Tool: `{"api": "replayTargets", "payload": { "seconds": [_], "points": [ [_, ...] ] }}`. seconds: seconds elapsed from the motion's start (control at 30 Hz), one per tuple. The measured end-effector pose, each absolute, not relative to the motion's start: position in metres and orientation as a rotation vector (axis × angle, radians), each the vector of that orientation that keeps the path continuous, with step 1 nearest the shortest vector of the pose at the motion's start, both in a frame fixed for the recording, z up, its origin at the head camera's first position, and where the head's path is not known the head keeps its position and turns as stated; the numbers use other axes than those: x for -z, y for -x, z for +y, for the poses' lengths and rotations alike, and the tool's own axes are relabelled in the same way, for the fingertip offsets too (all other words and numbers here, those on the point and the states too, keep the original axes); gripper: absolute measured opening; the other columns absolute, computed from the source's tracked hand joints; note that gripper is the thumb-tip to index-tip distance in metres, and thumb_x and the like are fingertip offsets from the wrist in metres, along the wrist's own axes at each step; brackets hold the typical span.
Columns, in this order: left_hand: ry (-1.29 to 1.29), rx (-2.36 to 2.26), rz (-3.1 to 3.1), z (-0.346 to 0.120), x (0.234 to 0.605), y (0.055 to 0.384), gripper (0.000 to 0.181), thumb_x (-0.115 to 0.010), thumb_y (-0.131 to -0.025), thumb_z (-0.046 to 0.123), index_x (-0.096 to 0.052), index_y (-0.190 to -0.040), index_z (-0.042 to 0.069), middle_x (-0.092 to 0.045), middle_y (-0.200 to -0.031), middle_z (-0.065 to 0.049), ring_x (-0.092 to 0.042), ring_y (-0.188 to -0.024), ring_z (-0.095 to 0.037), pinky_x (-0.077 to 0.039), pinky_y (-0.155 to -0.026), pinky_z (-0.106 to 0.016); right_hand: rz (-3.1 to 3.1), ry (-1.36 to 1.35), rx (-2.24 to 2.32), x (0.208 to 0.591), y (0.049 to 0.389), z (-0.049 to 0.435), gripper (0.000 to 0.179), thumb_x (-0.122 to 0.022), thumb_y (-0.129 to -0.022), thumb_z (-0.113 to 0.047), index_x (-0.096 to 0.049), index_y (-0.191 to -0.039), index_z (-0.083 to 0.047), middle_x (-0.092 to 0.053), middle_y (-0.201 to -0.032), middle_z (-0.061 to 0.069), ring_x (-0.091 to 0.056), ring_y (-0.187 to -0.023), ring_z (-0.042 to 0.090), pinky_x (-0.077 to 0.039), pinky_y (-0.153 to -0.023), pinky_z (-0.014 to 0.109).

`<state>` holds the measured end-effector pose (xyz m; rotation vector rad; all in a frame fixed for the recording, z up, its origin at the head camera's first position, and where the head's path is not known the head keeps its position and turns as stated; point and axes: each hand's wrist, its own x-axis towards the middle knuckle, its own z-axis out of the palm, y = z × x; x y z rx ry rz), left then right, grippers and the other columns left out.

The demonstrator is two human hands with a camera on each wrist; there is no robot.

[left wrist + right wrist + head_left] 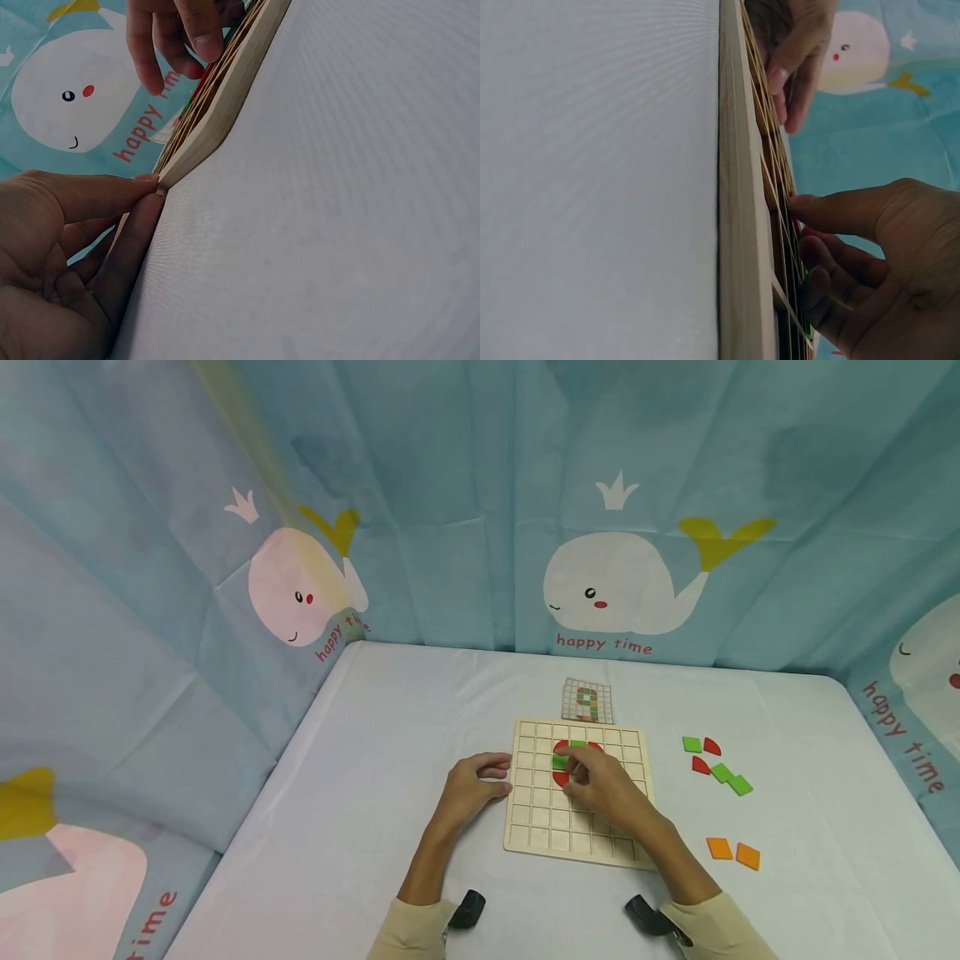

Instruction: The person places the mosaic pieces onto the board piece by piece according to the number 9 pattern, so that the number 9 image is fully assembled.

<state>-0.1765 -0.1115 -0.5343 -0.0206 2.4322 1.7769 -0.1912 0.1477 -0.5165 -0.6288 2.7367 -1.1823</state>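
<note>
A wooden grid board (540,835) lies on the white table. My left hand (471,789) is at its left edge, thumb and fingertip meeting on the rim in the left wrist view. My right hand (607,787) is over the board's upper middle, thumb and forefinger apart. In the right wrist view the thumb (817,210) touches a red piece in the grid. Around those fingertips sit red quarter-round pieces (561,779) and green squares (559,762); the hand hides part of this group.
Behind the board lies a pattern card (568,697) printed with a coloured figure. To the right are loose green squares (740,785), red quarter-rounds (701,765) and two orange pieces (718,848). A whale-print curtain (442,577) stands behind the table.
</note>
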Motion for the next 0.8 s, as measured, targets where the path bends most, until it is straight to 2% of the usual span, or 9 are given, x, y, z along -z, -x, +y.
{"api": "replayTargets", "payload": {
  "seconds": [0.3,0.57,0.8],
  "points": [
    [0.015,-1.768,2.438,-0.112,0.535,0.176,0.050,-0.084,-0.083,0.000,-0.074,-0.131,0.010,-0.077,-0.120,-0.004,-0.073,-0.110,-0.020,-0.062,-0.084,-0.025,2.749,0.602,1.168,0.514,0.186,0.151,0.055,-0.080,-0.090,-0.003,-0.064,-0.142,-0.005,-0.068,-0.106,0.002,-0.065,-0.094,0.013,-0.059,-0.083,0.034],
    [0.014,-1.770,2.440,-0.112,0.536,0.176,0.049,-0.084,-0.084,0.000,-0.074,-0.131,0.010,-0.077,-0.120,-0.004,-0.073,-0.110,-0.020,-0.061,-0.085,-0.024,2.813,0.648,1.183,0.511,0.180,0.162,0.046,-0.079,-0.091,0.000,-0.067,-0.135,-0.004,-0.070,-0.106,0.001,-0.068,-0.095,0.013,-0.061,-0.087,0.039],
    [0.014,-1.784,2.438,-0.111,0.536,0.177,0.050,-0.083,-0.083,-0.001,-0.075,-0.131,0.009,-0.077,-0.119,-0.004,-0.073,-0.109,-0.020,-0.061,-0.083,-0.024,2.885,0.647,1.194,0.505,0.172,0.173,0.044,-0.079,-0.093,-0.004,-0.068,-0.135,-0.006,-0.069,-0.104,-0.001,-0.066,-0.093,0.012,-0.060,-0.079,0.029]
  ]
}}
